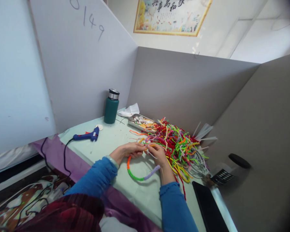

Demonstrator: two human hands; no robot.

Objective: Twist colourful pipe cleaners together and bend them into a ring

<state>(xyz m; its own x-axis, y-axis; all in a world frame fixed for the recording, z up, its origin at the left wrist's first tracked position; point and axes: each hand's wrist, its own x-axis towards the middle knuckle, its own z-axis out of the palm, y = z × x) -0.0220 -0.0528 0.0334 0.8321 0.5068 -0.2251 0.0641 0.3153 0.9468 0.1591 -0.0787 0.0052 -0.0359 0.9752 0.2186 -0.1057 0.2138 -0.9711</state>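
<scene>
My left hand [132,150] is closed on one end of a curved, wrapped piece [136,178] coloured orange, green and lilac. The piece hangs below my hands in an open curve, its lilac end near my right wrist. Close beside it, my right hand [156,151] pinches a yellow-orange strand [148,146] between thumb and fingers, where the fingertips of both hands almost meet. A thin white strand [151,155] sticks out under the right fingers. Just beyond my hands lies a big tangled heap of coloured pipe cleaners [176,141].
A blue glue gun [87,135] with a black cord lies at the left. Farther back stand a green bottle [111,108] and a metal tray of small pieces [145,123]. A black flat object [209,206] lies at the right edge, and grey partitions [183,87] enclose the table.
</scene>
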